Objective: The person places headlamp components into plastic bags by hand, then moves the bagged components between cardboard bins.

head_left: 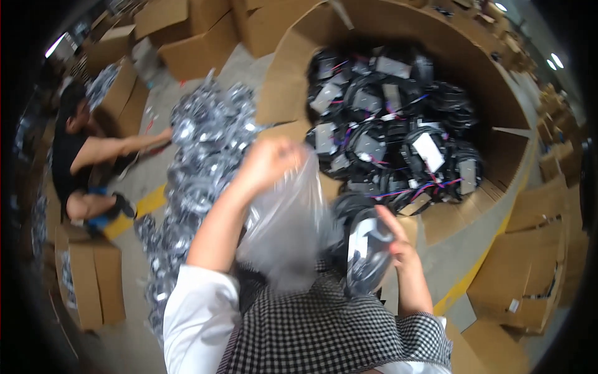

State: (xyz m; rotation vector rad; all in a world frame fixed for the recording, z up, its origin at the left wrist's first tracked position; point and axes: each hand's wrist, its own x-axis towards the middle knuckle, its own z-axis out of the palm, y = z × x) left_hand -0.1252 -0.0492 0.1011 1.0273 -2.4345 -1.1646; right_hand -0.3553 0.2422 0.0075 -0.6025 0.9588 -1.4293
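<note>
My left hand (274, 163), a little blurred, is raised in front of my chest with its fingers closed on the upper edge of a clear plastic bag (283, 227). The bag hangs down limp over my checked apron. To its right, my right hand (398, 243) grips a black rounded item (367, 252) with a glossy surface and a bright pale patch. Its exact kind is unclear. Just beyond both hands, a large cardboard bin (289, 68) holds many black coiled cable bundles (370, 100) with grey and white pieces and red and blue wires.
A long heap of clear-bagged items (205, 156) lies on the floor to the left. Beside it a person (87, 149) in dark clothes sits low, one arm stretched to the heap. Cardboard boxes (93, 274) stand at left, more boxes (517, 268) at right. Yellow lines (476, 268) mark the floor.
</note>
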